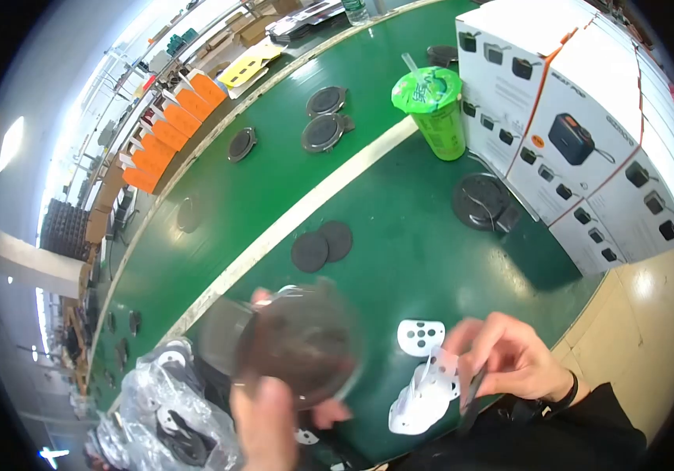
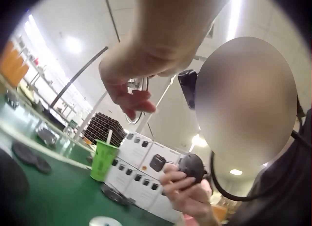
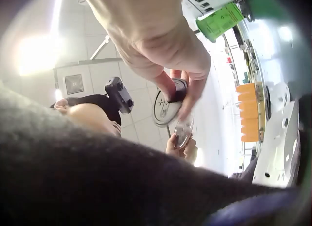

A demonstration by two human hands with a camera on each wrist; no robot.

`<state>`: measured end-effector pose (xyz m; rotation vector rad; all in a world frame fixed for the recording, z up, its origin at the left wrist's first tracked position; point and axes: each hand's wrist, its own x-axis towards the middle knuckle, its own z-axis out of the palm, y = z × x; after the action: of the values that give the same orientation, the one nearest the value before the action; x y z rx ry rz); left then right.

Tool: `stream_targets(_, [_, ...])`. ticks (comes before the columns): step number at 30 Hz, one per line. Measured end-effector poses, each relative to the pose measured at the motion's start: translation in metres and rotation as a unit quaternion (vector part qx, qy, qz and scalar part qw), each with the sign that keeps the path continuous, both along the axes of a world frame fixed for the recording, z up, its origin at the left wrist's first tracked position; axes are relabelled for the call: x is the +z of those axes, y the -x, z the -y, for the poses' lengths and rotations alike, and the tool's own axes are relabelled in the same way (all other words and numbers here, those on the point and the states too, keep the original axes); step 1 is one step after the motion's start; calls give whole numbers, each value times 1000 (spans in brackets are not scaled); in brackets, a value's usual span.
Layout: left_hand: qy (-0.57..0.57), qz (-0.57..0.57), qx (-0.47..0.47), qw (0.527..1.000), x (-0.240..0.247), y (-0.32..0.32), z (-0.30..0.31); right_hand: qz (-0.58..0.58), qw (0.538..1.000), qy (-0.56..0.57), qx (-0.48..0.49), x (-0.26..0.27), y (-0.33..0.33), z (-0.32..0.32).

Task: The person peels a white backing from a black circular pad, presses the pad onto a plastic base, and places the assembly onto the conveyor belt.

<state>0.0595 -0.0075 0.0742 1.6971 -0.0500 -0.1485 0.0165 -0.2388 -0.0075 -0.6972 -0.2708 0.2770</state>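
Observation:
My left hand (image 1: pixel 265 428) grips a round dark piece with a clear rim (image 1: pixel 298 345), blurred in the head view, its thumb on the near edge. The right wrist view shows that clear rim beyond the other hand. My right hand (image 1: pixel 521 365) pinches a thin dark disc (image 2: pixel 192 166) by its edge; its other face, seen in the right wrist view, is grey with printed marks. Below the right hand lie white sheets with holes (image 1: pixel 414 410), and a white plate with several holes (image 1: pixel 421 337) lies beside them.
Two black round pads (image 1: pixel 309 252) overlap on the green table (image 1: pixel 400 235). A corded dark round piece (image 1: pixel 480 202) sits by the stacked white boxes (image 1: pixel 545 149). A green lidded cup (image 1: pixel 437 118) stands behind it. Clear plastic bags (image 1: pixel 145 392) lie at lower left.

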Motion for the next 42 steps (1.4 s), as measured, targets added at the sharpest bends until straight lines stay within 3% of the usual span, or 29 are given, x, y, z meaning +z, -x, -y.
stream_targets(2, [143, -80, -125, 979, -15, 9, 1, 22, 999, 32, 32, 7, -5, -8])
stream_targets(4, [192, -45, -96, 976, -32, 14, 5, 8, 990, -74, 120, 7, -2, -17])
stream_targets(8, [341, -148, -96, 923, -47, 31, -1, 70, 997, 2, -12, 16, 8, -47])
stream_targets(9, [333, -163, -68, 926, -40, 32, 2, 74, 996, 39, -28, 18, 10, -51])
stream_targets(12, [311, -60, -83, 945, -43, 35, -12, 93, 990, 103, -39, 19, 12, -59])
stream_targets(16, [300, -77, -67, 948, -32, 36, -23, 108, 984, 142, -25, 28, 9, -62])
stream_targets(17, [217, -59, -69, 972, -32, 36, -25, 77, 986, 145, 5, 33, 7, -59])
stream_targets(19, [205, -25, -53, 977, -37, 37, -27, 13, 987, 148, 66, 41, 4, -55])
stream_targets(22, [196, 55, 32, 979, -51, 40, -24, -22, 991, 125, -48, 24, 3, -50])
stream_targets(23, [163, 83, 33, 983, -50, 39, -24, 19, 989, 131, -62, 1, 5, -43])
stream_targets(24, [193, 101, 36, 975, -52, 38, -24, -2, 996, 68, -57, -4, 9, -47])
stream_targets(26, [216, 169, 62, 960, -53, 35, -17, -2, 997, 82, -10, 9, 11, -52])
stream_targets(29, [209, 230, -13, 950, -62, 36, -4, -21, 996, 71, 45, 5, 10, -51])
stream_targets(32, [123, 157, -95, 975, -60, 35, -7, 6, 991, 131, 3, 11, 8, -56])
stream_targets(34, [151, 85, -156, 973, -52, 27, -13, -15, 985, 166, -54, 9, 5, -55])
stream_targets(36, [159, 26, -206, 965, -43, 19, -23, 34, 968, 237, -79, 19, 1, -44])
stream_targets(38, [210, -49, -195, 957, -29, 19, -31, 173, 868, 463, -49, 48, -3, -24])
stream_targets(42, [65, -44, -236, 969, -7, 18, -30, 274, 840, 468, -2, 62, -5, -15])
